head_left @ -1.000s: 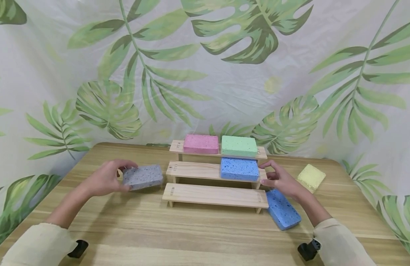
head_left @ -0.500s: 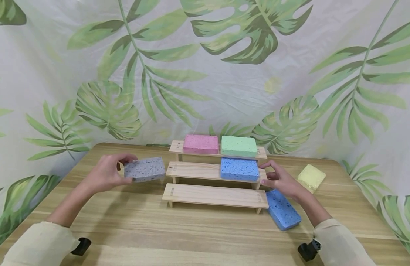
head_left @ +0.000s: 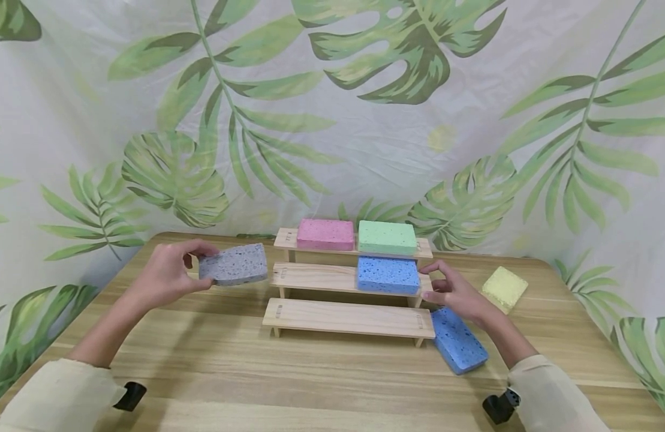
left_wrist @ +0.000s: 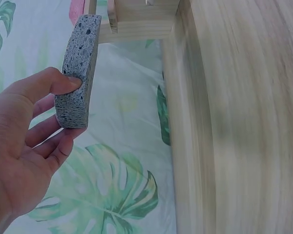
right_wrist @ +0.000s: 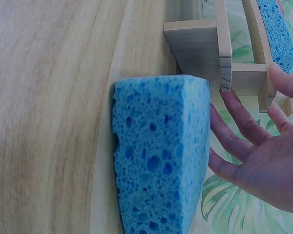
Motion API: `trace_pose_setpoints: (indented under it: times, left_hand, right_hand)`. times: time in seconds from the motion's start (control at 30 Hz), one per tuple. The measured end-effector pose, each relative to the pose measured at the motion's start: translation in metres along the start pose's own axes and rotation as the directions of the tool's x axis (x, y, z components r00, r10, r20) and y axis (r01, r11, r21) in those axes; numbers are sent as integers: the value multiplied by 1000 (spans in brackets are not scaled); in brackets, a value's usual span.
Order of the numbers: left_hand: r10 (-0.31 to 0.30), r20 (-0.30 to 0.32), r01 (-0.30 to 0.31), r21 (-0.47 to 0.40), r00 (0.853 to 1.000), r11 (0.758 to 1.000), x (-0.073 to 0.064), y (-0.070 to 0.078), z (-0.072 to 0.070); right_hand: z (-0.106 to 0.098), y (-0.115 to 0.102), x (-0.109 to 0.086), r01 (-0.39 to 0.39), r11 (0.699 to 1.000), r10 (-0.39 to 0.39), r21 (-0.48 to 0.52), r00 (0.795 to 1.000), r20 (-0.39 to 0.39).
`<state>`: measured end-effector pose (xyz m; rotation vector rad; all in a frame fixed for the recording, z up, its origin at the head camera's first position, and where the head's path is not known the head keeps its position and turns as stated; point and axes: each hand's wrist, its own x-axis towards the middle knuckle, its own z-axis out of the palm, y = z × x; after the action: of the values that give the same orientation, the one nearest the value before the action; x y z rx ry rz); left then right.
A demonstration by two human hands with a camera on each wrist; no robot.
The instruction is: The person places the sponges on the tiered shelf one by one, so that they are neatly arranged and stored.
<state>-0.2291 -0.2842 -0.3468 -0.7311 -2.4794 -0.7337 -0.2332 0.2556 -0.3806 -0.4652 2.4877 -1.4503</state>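
My left hand [head_left: 167, 273] pinches a grey speckled sponge [head_left: 235, 264] between thumb and fingers, raised off the table left of the three-step wooden rack [head_left: 348, 317]. In the left wrist view the thumb presses one face of the sponge, fingers behind it. At the rack's right end, my right hand [head_left: 459, 295] holds the end of the middle step, thumb at the front and index finger behind. A blue sponge [head_left: 388, 275] lies on that step beside it. Pink [head_left: 325, 234] and green [head_left: 387, 237] sponges sit on the top step.
Under the right hand, a second blue sponge [right_wrist: 154, 156] lies on the table against the rack's lowest step. A yellow sponge [head_left: 505, 289] rests farther right. Behind the wooden table [head_left: 289, 384] hangs a leaf-patterned cloth [head_left: 364, 150].
My left hand has lifted the grey sponge upward, away from the table surface, and tilted it slightly. The right hand and the other sponges stay where they were.
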Motion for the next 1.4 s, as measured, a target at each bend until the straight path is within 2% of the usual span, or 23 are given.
trace_pose_setpoints:
  times: [0.3,0.77,1.27,1.4]
  left_hand:
    - [-14,34,14,-23,999,1000,1,9,0]
    - [19,61,-15,-71,998,997,10,25,8]
    - [63,144,-41,-151,988,988,28,39,30]
    - [80,145,-55,-172,986,984,31,43,36]
  right_hand:
    - [0,0,0,4,1000,-4,-2,1000,2]
    - [1,-1,0,-1,1000,1,-7,1000,-1]
    - [0,-1,1,-9,1000,9,-16,1000,-6]
    - [0,0,1,-11,1000,11,-11,1000,-7]
